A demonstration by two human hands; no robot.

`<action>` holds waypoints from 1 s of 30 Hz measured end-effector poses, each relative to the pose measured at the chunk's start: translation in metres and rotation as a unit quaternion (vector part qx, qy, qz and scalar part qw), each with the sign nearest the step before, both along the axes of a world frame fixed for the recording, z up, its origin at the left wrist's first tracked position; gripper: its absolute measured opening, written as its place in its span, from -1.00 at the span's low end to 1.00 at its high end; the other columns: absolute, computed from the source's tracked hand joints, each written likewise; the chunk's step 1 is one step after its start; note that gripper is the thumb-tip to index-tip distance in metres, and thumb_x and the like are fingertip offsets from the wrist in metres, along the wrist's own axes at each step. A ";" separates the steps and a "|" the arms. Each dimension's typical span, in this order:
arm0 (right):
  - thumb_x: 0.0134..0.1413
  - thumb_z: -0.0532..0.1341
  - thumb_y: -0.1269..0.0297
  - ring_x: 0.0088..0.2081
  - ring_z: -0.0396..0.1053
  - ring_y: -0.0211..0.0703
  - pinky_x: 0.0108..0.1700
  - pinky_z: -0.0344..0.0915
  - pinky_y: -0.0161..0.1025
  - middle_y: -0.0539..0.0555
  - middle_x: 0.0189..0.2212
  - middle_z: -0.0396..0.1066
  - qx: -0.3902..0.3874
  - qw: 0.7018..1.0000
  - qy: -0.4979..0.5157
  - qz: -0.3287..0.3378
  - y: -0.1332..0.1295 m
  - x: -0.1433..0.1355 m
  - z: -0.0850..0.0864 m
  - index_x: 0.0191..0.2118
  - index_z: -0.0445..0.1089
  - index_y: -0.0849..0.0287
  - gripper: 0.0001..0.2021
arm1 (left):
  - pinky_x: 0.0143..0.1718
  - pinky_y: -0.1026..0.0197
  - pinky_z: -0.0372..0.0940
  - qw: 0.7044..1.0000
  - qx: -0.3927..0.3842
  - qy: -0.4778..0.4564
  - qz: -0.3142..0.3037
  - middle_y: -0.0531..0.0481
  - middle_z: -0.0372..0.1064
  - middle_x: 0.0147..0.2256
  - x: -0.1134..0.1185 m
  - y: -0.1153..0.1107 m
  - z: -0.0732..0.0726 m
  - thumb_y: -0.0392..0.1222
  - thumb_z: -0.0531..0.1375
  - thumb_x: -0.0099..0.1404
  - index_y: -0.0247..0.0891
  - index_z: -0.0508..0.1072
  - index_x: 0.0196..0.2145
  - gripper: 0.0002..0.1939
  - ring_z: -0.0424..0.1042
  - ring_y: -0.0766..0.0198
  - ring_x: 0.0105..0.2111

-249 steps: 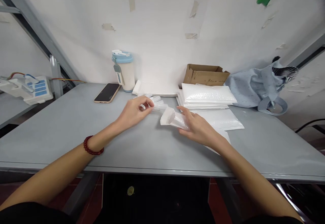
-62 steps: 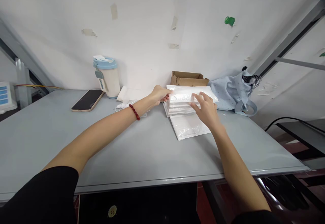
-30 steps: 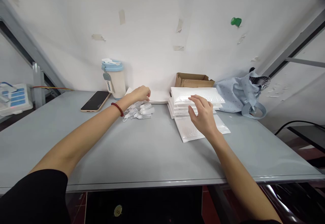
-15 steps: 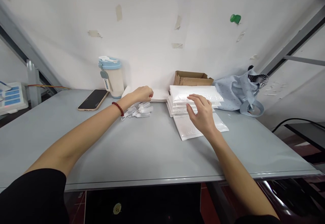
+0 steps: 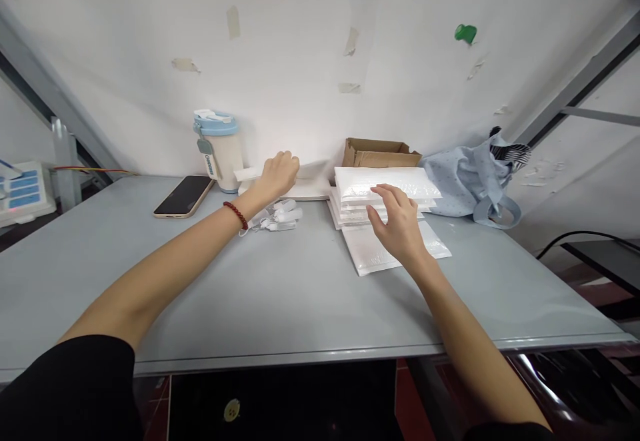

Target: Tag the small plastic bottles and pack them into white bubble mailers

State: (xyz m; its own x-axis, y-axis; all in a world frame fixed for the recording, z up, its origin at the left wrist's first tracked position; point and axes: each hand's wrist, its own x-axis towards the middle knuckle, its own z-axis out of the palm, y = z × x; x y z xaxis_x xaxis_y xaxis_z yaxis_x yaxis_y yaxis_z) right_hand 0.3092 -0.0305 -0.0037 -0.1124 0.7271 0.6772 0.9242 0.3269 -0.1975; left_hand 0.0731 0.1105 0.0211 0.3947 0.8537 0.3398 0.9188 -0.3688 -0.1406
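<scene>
My left hand (image 5: 280, 173), with a dark red bead bracelet (image 5: 235, 214) on its wrist, is closed on a white paper sheet (image 5: 247, 173) whose left end shows beside the knuckles. My fingers hide most of the sheet. Under and right of that hand lies a flat white stack of paper (image 5: 316, 190) near the wall. Several small white tags with strings (image 5: 283, 216) lie just below the wrist. My right hand (image 5: 397, 221) is open, fingers loosely curved over a pile of white padded envelopes (image 5: 383, 183); whether it touches them I cannot tell.
A phone (image 5: 184, 196) and a cream tumbler with blue lid (image 5: 227, 154) stand left. Behind the envelopes sits an open cardboard box (image 5: 380, 154), beside a light blue cloth bag (image 5: 457, 178). The grey table (image 5: 280, 301) ends at a white wall.
My left hand has risen slightly off the paper stack, and the white sheet's end has lifted with it. My right hand stays over the envelopes.
</scene>
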 end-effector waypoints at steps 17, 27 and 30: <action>0.23 0.06 0.06 -0.06 0.42 -0.04 -0.02 0.34 -0.05 0.07 -0.13 0.50 -0.134 0.971 0.139 0.144 -0.017 0.001 0.025 -0.16 0.43 0.08 -0.71 | -0.64 0.24 0.06 0.895 0.235 0.035 -0.378 -0.07 0.28 -0.53 0.002 -0.190 -0.044 -0.55 0.02 0.19 -0.33 0.43 -0.41 -0.75 0.21 0.27 -0.56; -0.25 0.32 -0.27 0.31 -0.04 0.28 0.27 -0.08 0.32 0.25 0.29 0.05 -0.380 0.872 -0.151 0.270 -0.029 -0.028 -0.003 0.37 -0.21 0.01 0.12 | -0.48 0.23 0.19 0.947 -0.020 -0.078 -0.310 -0.10 0.40 -0.45 -0.010 -0.170 -0.050 -0.22 -0.01 0.37 -0.27 0.42 -0.44 -0.71 0.36 0.24 -0.43; -0.23 0.25 -0.36 0.36 -0.21 0.30 0.30 -0.27 0.37 0.33 0.33 -0.07 -0.367 0.880 -0.170 0.249 -0.030 -0.035 -0.008 0.38 -0.28 0.09 0.16 | -0.49 0.21 0.12 0.977 -0.123 -0.146 -0.095 -0.05 0.36 -0.55 -0.044 -0.148 -0.019 -0.22 0.06 0.28 -0.26 0.37 -0.57 -0.72 0.32 0.25 -0.52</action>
State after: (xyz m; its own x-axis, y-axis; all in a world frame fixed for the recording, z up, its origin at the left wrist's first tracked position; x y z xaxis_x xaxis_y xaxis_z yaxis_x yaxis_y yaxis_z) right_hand 0.2738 -0.0602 -0.0116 -0.6461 0.7581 -0.0883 0.7491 0.6078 -0.2633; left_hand 0.0296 -0.0377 0.0020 0.4714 0.8442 0.2551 0.8178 -0.5267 0.2318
